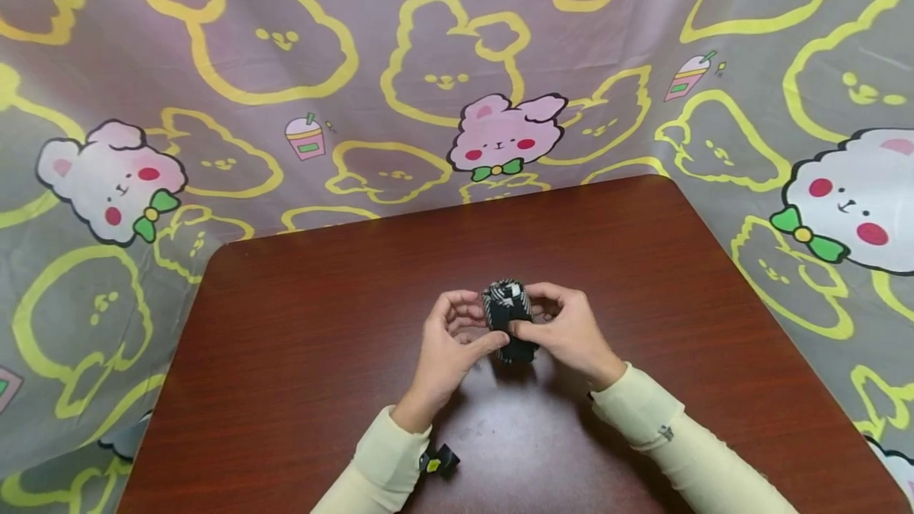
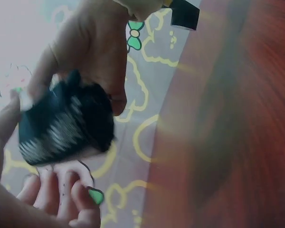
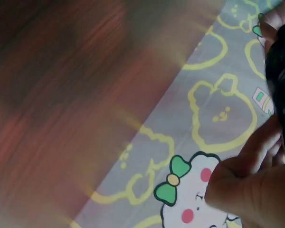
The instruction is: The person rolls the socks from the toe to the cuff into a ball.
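A compact roll of black cloth with black-and-white woven stripes (image 1: 508,316) is held up off the table, between both hands. My right hand (image 1: 571,331) grips it, thumb on the near face and fingers around the far right side. On its left is my left hand (image 1: 450,347), its thumb tip touching the near face. In the left wrist view, the left hand's loosely bent fingers (image 2: 50,194) show apart from the roll (image 2: 66,123), which is blurred. Only the dark edge of the roll (image 3: 282,85) enters the right wrist view, beside the right thumb (image 3: 247,190).
Beneath the hands is a brown wooden table (image 1: 321,324) with rounded far corners. Patterned cloth (image 1: 400,46) hangs around its back and sides. A small black device with a yellow patch (image 1: 439,462) sits by the left cuff.
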`<control>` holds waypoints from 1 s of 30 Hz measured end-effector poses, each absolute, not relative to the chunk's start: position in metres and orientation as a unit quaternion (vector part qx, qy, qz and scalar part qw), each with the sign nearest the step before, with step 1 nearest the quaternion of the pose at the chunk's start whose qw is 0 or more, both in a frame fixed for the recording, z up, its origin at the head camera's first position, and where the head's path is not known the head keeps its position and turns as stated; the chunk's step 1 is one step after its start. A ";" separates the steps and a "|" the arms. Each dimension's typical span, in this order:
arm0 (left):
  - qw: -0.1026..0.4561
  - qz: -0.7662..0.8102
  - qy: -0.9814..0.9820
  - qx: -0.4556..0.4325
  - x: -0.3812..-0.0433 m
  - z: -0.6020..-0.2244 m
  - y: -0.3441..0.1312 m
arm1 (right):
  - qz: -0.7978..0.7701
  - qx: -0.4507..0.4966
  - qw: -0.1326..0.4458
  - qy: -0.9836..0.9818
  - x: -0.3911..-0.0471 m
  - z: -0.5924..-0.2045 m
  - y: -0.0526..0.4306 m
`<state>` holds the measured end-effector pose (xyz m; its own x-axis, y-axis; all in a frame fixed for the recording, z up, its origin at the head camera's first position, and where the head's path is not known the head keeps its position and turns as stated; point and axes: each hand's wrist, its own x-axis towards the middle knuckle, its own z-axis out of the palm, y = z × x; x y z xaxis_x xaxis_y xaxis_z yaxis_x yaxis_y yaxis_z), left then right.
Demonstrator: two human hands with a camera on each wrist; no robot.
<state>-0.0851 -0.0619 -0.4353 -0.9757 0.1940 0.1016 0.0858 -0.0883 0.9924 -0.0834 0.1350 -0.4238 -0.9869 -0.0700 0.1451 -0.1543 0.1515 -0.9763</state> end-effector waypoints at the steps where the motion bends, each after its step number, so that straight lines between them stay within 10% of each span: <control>1: 0.006 0.721 0.684 0.112 -0.084 -0.434 -0.060 | 0.638 0.073 0.051 -0.765 -0.083 -0.424 0.134; 15: -0.288 0.467 0.800 0.243 -0.087 -0.445 -0.058 | 0.509 0.046 0.217 -0.832 -0.080 -0.425 0.128; 25: 0.115 0.857 0.500 0.042 -0.083 -0.439 -0.058 | 0.433 0.085 0.265 -0.857 -0.081 -0.428 0.131; 30: 0.179 0.847 0.497 0.059 -0.085 -0.442 -0.060 | 0.401 0.099 0.276 -0.868 -0.081 -0.429 0.132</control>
<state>-0.0847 -0.0596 -0.4418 -0.9288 0.3620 -0.0786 -0.2455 -0.4427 0.8624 -0.0811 0.1318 -0.4288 -0.8280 0.0507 0.5584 -0.3927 0.6585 -0.6421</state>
